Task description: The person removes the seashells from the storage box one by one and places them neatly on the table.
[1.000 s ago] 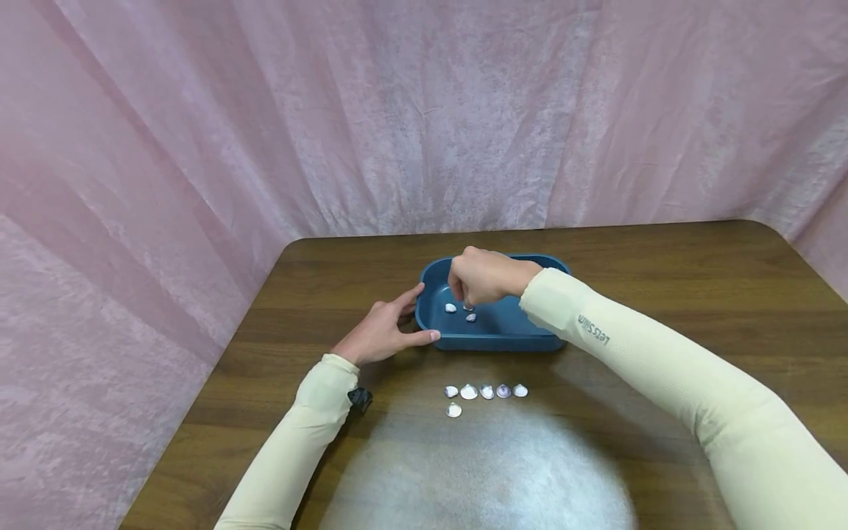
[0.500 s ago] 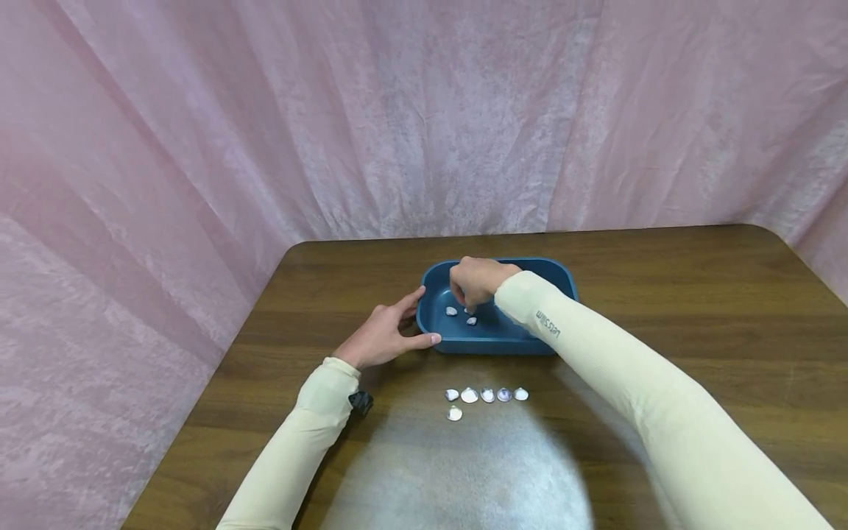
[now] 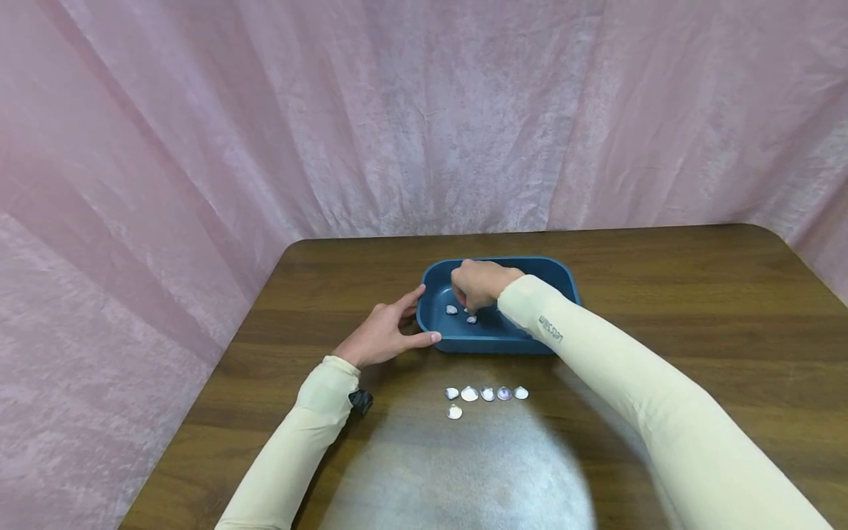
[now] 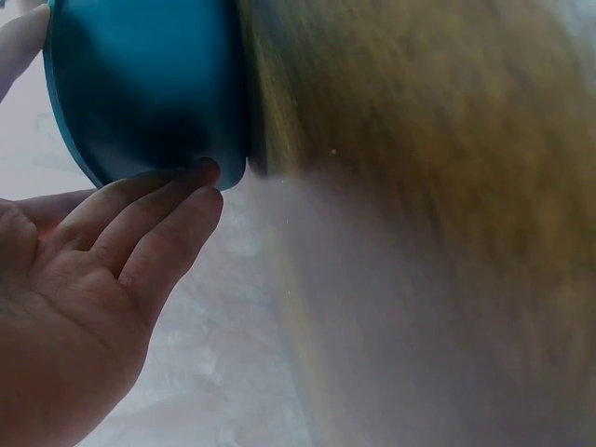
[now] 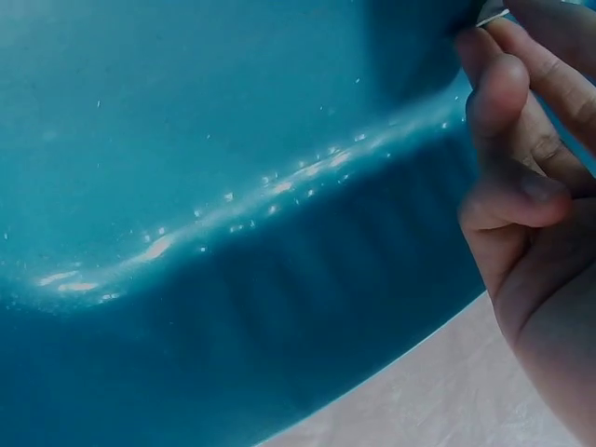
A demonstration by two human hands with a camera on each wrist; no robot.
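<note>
In the head view my left hand (image 3: 380,335) spans the left end of a blue rectangular tray (image 3: 493,345), thumb at the front corner. Its fairly straight fingers (image 4: 154,233) rest against the outer wall in the left wrist view. My right hand (image 3: 485,283) reaches down inside the tray with curled fingers. A thin pale seashell (image 5: 493,12) shows at its fingertips in the right wrist view, pinched and mostly hidden. Near those fingers lie one white shell (image 3: 451,310) and another shell (image 3: 472,319) on the tray floor.
In front of the tray, a row of several small shells (image 3: 487,394) lies on the brown wooden table (image 3: 662,309). A single shell (image 3: 453,412) sits below the row's left end. Pink curtains (image 3: 424,118) hang behind the table.
My right hand has moved slightly down, deeper into the tray, and the right forearm has swung left. My left hand stays at the tray's end.
</note>
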